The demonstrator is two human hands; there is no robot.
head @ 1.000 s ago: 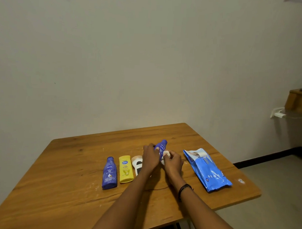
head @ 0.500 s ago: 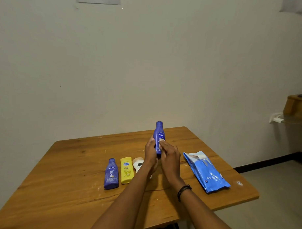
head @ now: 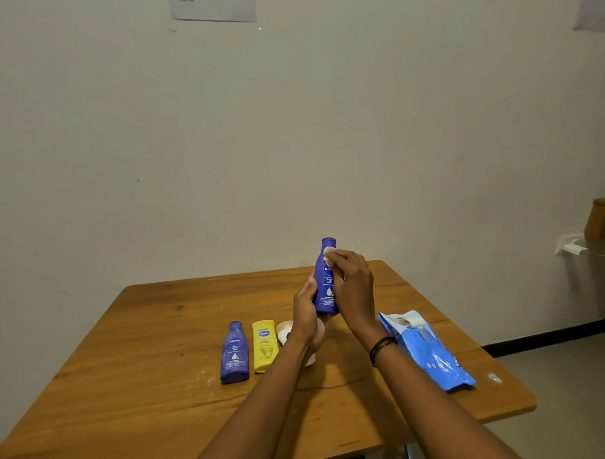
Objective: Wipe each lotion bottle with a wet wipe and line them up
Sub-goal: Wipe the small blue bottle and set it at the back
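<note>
Wooden table (head: 152, 378) is seen from above, its grain scuffed and flecked with white smears near the bottles; the far edge is set against a plain off-white wall (head: 298, 126). A printed notice (head: 213, 3) is taped high on the wall, text too small to read; a second sheet (head: 600, 14) is cut off at top right. A grey floor (head: 563, 393) and black skirting (head: 547, 335) are visible at right, with a wooden shelf (head: 603, 219) and a white wall fitting (head: 571, 245) beside it.

A blue Nivea Body Milk bottle (head: 326, 292) is held upright above the table centre, its base gripped by the curled left hand (head: 306, 318). A wet wipe (head: 328, 256) is pinched against the bottle's neck by the right hand (head: 354, 286); a black wristband (head: 381, 349) is worn on that wrist.

Laid flat side by side on the table: a second Nivea bottle (head: 235, 354), a yellow Vaseline bottle (head: 264, 346), and a white bottle (head: 284, 331) partly hidden behind the left hand. A blue wipes pack (head: 427, 350) is laid at right, flap open.
</note>
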